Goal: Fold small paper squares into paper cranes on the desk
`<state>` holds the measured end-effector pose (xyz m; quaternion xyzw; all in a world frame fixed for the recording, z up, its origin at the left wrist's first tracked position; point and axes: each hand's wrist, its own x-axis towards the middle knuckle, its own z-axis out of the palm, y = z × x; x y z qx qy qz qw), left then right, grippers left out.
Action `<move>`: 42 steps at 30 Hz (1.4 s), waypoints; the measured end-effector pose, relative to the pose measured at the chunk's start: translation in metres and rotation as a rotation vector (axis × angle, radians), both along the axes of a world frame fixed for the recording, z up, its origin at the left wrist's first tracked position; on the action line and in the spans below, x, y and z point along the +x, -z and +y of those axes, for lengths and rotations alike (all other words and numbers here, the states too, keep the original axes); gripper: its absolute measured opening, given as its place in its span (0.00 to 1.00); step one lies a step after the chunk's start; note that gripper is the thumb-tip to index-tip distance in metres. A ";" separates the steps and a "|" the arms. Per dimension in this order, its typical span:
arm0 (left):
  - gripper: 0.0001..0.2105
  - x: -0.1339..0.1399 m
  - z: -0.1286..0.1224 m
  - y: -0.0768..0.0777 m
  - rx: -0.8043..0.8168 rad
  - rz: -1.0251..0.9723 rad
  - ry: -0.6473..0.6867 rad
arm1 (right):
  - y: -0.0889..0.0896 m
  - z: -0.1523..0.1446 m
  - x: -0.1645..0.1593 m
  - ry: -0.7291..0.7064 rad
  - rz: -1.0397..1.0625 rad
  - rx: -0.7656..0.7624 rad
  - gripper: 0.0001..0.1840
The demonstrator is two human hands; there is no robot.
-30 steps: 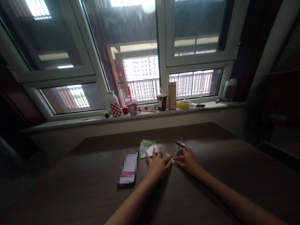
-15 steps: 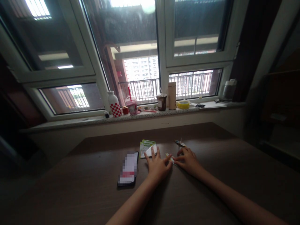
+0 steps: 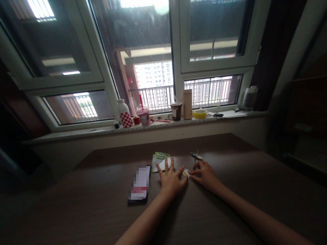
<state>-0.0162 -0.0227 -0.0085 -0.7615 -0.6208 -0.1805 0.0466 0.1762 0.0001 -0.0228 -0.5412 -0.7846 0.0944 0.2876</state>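
Observation:
My left hand [image 3: 170,179] lies with its fingers spread on the table. Its longer fingers reach onto green-and-white printed papers [image 3: 155,164] and a white folded piece, while its index finger and thumb are beside a small white-and-yellow paper piece [image 3: 186,173]. From the right, my right hand [image 3: 205,176] pinches the edge of that small piece between thumb and fingertips. Just beyond the right hand rests a small, dark, pointed item with pale parts [image 3: 196,156], too small to make out. A phone [image 3: 140,184] with a blurred screen lies left of my left hand.
The brown table [image 3: 102,217] ends below a stone windowsill [image 3: 160,125]. Along the sill stand a checkered bottle [image 3: 125,115], a pink drink cup [image 3: 143,115], a dark drink cup [image 3: 176,111], a beige flask [image 3: 187,104], yellow tape [image 3: 200,114] and black-handled scissors [image 3: 218,115].
The small paper piece now lies flatter between my hands, its yellow-marked face showing. My left index finger has shifted up slightly; the right hand has hardly moved.

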 end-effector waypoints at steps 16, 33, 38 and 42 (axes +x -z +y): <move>0.24 -0.001 0.002 0.001 0.014 0.003 -0.012 | 0.000 0.000 -0.001 0.003 -0.005 -0.019 0.09; 0.29 -0.003 0.004 0.001 -0.023 -0.011 -0.012 | 0.000 0.000 0.001 -0.010 -0.001 -0.015 0.09; 0.30 -0.003 0.003 0.005 -0.039 -0.013 -0.010 | 0.000 0.001 0.001 -0.012 0.020 -0.022 0.09; 0.33 -0.003 0.004 0.005 -0.030 -0.027 -0.018 | 0.000 0.002 0.003 -0.017 0.024 -0.027 0.09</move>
